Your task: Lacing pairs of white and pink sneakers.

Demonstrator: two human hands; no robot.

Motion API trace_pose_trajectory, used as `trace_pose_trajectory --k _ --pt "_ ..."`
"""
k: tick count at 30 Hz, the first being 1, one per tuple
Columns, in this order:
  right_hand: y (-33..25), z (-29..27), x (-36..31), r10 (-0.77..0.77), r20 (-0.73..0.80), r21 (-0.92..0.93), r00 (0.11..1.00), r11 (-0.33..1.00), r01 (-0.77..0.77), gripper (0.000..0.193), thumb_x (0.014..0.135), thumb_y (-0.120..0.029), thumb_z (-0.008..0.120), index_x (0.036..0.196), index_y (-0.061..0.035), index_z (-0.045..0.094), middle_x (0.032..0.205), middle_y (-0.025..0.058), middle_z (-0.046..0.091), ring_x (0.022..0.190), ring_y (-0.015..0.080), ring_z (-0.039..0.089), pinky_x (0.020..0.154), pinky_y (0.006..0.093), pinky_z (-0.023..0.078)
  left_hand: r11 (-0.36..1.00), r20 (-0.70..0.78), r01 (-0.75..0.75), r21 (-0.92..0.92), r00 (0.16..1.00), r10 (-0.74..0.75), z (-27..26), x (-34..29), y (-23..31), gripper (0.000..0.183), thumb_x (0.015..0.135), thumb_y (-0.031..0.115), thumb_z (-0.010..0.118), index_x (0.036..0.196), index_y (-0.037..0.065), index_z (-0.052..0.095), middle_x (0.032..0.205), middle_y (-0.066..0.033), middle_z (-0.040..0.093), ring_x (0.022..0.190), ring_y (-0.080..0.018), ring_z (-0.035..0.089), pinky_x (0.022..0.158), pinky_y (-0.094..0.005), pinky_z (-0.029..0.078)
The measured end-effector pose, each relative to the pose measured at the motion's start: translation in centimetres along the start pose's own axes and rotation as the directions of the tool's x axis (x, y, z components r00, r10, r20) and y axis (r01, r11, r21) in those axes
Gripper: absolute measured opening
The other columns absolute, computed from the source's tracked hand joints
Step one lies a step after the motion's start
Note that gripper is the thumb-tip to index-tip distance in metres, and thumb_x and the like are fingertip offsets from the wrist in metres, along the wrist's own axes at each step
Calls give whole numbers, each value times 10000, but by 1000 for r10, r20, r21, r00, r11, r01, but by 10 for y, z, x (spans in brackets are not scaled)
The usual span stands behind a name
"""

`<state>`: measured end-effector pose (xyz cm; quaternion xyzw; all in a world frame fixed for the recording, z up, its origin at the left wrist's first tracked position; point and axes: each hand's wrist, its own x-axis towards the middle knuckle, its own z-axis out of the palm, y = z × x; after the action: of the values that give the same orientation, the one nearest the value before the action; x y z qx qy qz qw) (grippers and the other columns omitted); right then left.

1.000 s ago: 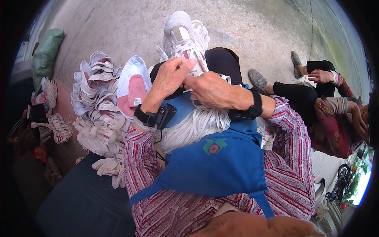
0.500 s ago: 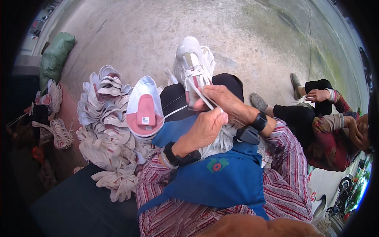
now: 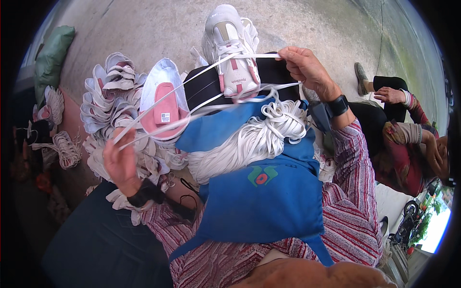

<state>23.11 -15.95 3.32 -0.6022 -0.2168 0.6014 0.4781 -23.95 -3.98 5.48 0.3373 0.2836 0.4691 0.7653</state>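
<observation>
A concrete floor is noted as the background, with a seated co-worker recorded at the right. A blue apron is spread over the lap, and a heaped pile of shoe uppers is found to the left. A bundle of white laces is laid on the apron. The white-and-pink shoe is located at the knees, toe pointed away, beyond the bundle; a pink-lined shoe piece is placed to its left, apart from it.

The right hand is raised beside the shoe, the lace pinched between thumb and index finger. The left hand is held out over the pile; it is blurred, but its fingers are judged closed on the lace, since two runs end there.

The step in hand is judged to be lacing near the toe-end eyelets. An even pull, with both lengths kept untwisted, is judged to be called for next.

Leftward reach is bounded by the pile, rightward reach by the co-worker's legs. More room is afforded past the toe, over the floor. Snagging on the shoe piece's rim is considered possible, as lace is passed across it.
</observation>
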Motion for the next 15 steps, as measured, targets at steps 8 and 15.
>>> trace_pose_trajectory --k 8,15 --pt "36 -45 37 73 -340 88 938 995 -45 151 865 -203 588 923 -65 609 550 -85 330 442 26 256 374 193 197 822 -236 -377 -427 924 301 -111 -52 114 66 848 40 525 879 -16 542 863 -80 597 1151 -382 473 1080 -633 89" --pt "39 -54 75 -138 -529 -284 837 959 -22 152 846 -196 591 878 -57 642 544 -22 454 461 83 401 405 234 308 726 -329 -513 -457 856 398 -168 -81 143 105 882 58 478 856 -19 544 776 -92 599 1017 -339 561 1054 -616 229"
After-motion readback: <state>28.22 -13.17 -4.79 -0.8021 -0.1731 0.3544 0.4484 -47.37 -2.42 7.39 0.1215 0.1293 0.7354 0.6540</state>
